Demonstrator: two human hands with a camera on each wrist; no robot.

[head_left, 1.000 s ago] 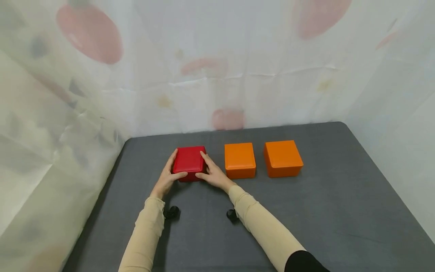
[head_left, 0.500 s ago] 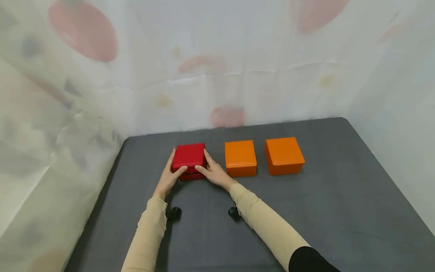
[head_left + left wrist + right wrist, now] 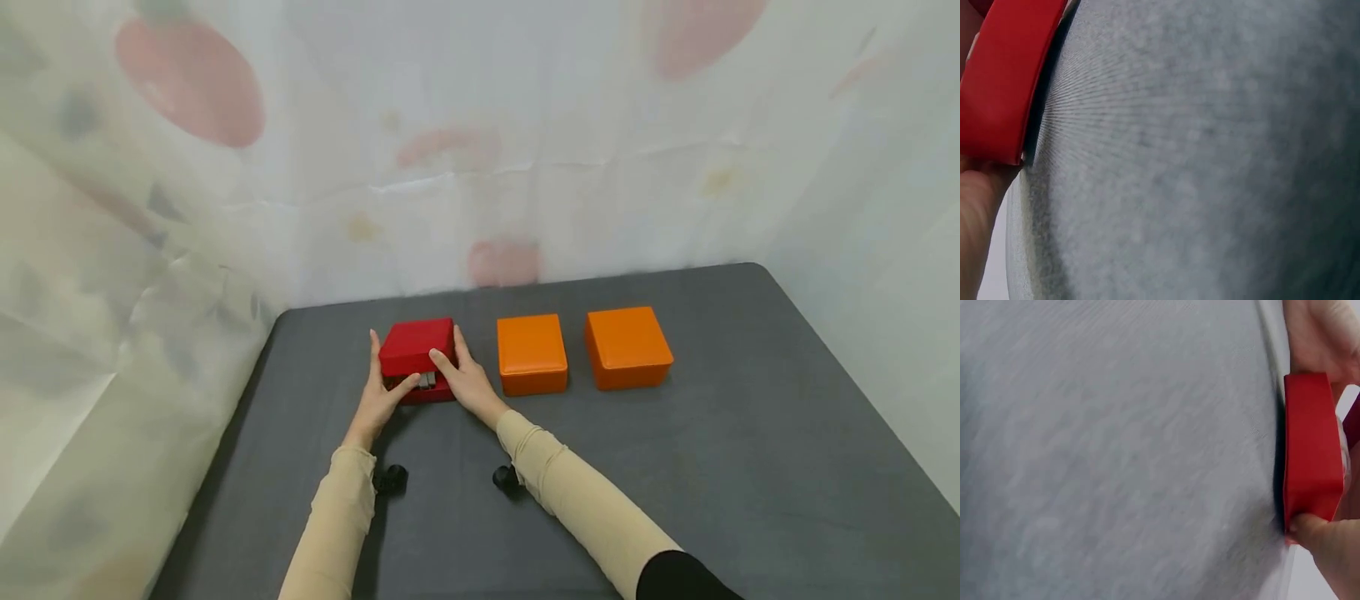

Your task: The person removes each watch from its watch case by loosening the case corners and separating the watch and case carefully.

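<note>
The left hand (image 3: 377, 398) and right hand (image 3: 467, 385) are flanking the red box (image 3: 417, 358), sitting squarely between them. Both thumbs are pinching its raised lid (image 3: 417, 347), which is tilting up on the near side.

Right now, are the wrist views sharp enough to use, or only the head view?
Head view: sharp, evenly lit, soft shadows beside the red box. Left wrist view: very close, gray table surface soft. Right wrist view: equally close, surface smeared, box edge readable.
</note>
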